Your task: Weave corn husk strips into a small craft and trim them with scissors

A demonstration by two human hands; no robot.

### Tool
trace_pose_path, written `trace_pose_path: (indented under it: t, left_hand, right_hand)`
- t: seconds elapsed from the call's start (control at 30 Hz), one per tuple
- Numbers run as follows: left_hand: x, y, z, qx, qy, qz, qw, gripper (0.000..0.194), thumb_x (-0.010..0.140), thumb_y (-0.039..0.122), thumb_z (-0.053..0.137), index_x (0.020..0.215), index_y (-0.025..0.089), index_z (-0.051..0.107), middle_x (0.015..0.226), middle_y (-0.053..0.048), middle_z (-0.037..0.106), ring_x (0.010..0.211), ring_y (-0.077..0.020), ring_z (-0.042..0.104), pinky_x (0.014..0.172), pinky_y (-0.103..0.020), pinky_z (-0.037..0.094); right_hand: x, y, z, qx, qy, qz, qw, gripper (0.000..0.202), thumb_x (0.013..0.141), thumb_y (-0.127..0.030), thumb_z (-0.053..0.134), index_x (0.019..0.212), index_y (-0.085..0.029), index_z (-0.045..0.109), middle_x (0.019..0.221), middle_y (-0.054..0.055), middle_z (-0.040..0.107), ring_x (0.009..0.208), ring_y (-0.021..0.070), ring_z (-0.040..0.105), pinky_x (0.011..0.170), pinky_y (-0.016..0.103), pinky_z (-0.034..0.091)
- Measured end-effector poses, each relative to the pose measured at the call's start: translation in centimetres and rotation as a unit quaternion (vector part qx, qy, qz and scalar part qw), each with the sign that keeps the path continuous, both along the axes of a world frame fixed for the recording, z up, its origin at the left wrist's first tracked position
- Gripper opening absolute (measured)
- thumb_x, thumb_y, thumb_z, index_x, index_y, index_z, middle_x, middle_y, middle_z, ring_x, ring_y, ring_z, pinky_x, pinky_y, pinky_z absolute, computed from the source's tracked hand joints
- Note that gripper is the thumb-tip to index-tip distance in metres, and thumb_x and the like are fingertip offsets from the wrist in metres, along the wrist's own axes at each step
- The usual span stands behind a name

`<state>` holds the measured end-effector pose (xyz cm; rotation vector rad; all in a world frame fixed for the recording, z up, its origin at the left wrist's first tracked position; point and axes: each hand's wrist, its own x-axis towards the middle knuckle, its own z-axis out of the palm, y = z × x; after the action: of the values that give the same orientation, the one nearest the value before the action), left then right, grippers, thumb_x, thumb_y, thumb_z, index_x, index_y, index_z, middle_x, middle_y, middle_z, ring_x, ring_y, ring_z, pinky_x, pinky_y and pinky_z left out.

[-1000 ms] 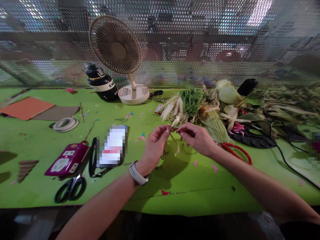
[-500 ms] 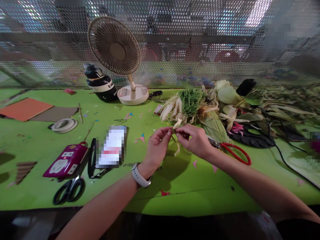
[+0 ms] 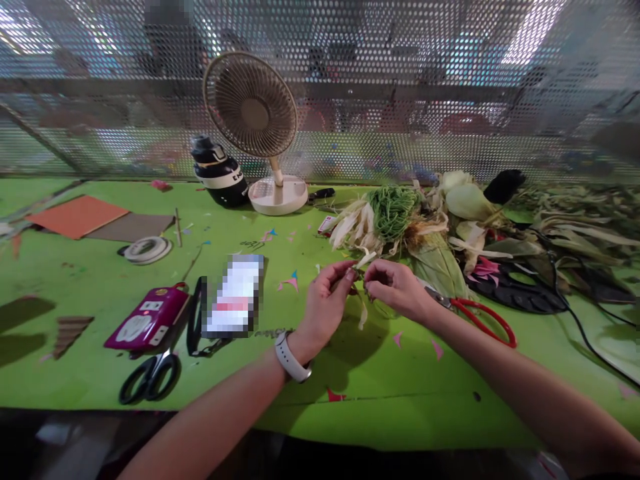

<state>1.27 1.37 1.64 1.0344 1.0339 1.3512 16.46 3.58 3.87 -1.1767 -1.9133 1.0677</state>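
"What's your grip?"
"Your left hand [image 3: 327,300] is pinching a pale strip [image 3: 363,315] above the table [image 3: 400,427]; I can't tell your right hand's [image 3: 397,287]."
"It's likely feeling light, limp, tearable: best pinching mid-length."

the left hand [image 3: 327,303] pinches a pale strip [image 3: 363,315] — the right hand [image 3: 396,290] just beside, near red-handled scissors [image 3: 459,304]

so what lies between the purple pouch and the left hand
In the head view, from the pouch to the left hand: a black strap, a blurred phone, then small coloured scraps.
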Motion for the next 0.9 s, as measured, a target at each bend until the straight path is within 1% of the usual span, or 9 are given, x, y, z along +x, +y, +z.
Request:
trace_pose_path:
  t: [0.1, 0.3, 0.43, 0.53, 0.63, 0.73, 0.8, 0.9]
  left_hand:
    - [0.0, -0.1, 0.0, 0.013, -0.012, 0.005, 1.000, 0.035, 0.075, 0.029, 0.069, 0.108, 0.021, 0.062, 0.083, -0.001, 0.067, 0.072, -0.0108, 0.059, 0.066, -0.023, 0.050]
    - [-0.1, 0.0, -0.2, 0.006, 0.005, 0.003, 1.000, 0.025, 0.076, 0.029, 0.068, 0.098, 0.018, 0.069, 0.090, -0.004, 0.069, 0.068, -0.0097, 0.057, 0.062, -0.022, 0.050]
    - [0.0, 0.0, -0.2, 0.004, -0.012, 0.010, 1.000, 0.025, 0.075, 0.029, 0.070, 0.096, 0.018, 0.070, 0.087, -0.003, 0.070, 0.068, -0.0091, 0.058, 0.062, -0.020, 0.050]
    - [0.1, 0.1, -0.3, -0.001, -0.034, 0.008, 0.999, 0.023, 0.074, 0.029, 0.071, 0.095, 0.019, 0.070, 0.086, -0.002, 0.070, 0.068, -0.0084, 0.058, 0.063, -0.020, 0.050]
    - [0.2, 0.2, -0.4, -0.005, -0.050, 0.014, 0.999, 0.024, 0.072, 0.029, 0.073, 0.093, 0.019, 0.070, 0.087, -0.002, 0.070, 0.068, -0.0089, 0.059, 0.064, -0.021, 0.051]
    - [0.1, 0.3, -0.6, 0.004, -0.043, 0.011, 0.999, 0.025, 0.071, 0.029, 0.073, 0.094, 0.019, 0.070, 0.087, -0.003, 0.071, 0.070, -0.0103, 0.061, 0.066, -0.023, 0.052]
    - [0.1, 0.3, -0.7, 0.017, -0.038, 0.007, 0.999, 0.026, 0.072, 0.028, 0.073, 0.096, 0.020, 0.069, 0.090, -0.004, 0.071, 0.076, -0.0115, 0.063, 0.069, -0.024, 0.052]
    - [0.0, 0.4, -0.8, 0.024, -0.032, 0.010, 0.999, 0.026, 0.072, 0.029, 0.072, 0.097, 0.019, 0.068, 0.090, -0.003, 0.070, 0.077, -0.0116, 0.063, 0.070, -0.023, 0.052]
  right_hand:
    - [0.0, 0.1, -0.4, -0.023, 0.016, 0.008, 1.000, 0.002, 0.071, -0.017, 0.052, 0.070, -0.017, 0.054, 0.062, -0.003, 0.054, 0.058, 0.0111, 0.050, 0.053, 0.023, 0.039]
    - [0.2, 0.3, -0.8, -0.055, 0.060, 0.001, 0.997, 0.004, 0.070, -0.016, 0.050, 0.070, -0.018, 0.053, 0.060, -0.003, 0.054, 0.055, 0.0118, 0.054, 0.051, 0.024, 0.042]
    - [0.3, 0.5, -0.6, -0.087, 0.089, -0.012, 0.992, 0.003, 0.068, -0.018, 0.051, 0.069, -0.017, 0.054, 0.057, -0.004, 0.054, 0.051, 0.0116, 0.053, 0.050, 0.024, 0.043]
    - [0.3, 0.5, -0.4, -0.117, 0.128, -0.015, 0.985, 0.005, 0.069, -0.020, 0.052, 0.068, -0.017, 0.055, 0.054, -0.003, 0.055, 0.051, 0.0116, 0.055, 0.051, 0.024, 0.043]
    - [0.2, 0.4, -0.3, -0.153, 0.174, -0.006, 0.973, 0.013, 0.073, -0.028, 0.055, 0.068, -0.016, 0.054, 0.055, -0.002, 0.058, 0.050, 0.0111, 0.057, 0.050, 0.023, 0.044]
    - [-0.2, 0.4, -0.6, -0.170, 0.199, -0.018, 0.965, 0.027, 0.074, -0.039, 0.064, 0.070, -0.018, 0.049, 0.056, -0.004, 0.056, 0.046, 0.0089, 0.054, 0.046, 0.023, 0.045]
    - [-0.6, 0.4, -1.0, -0.170, 0.205, -0.029, 0.963, 0.036, 0.071, -0.044, 0.070, 0.073, -0.020, 0.043, 0.054, -0.007, 0.054, 0.041, 0.0077, 0.052, 0.040, 0.020, 0.041]
    - [-0.9, 0.4, -1.7, -0.161, 0.207, -0.032, 0.964, 0.042, 0.070, -0.047, 0.071, 0.077, -0.022, 0.038, 0.051, -0.010, 0.051, 0.036, 0.0076, 0.050, 0.034, 0.018, 0.036]
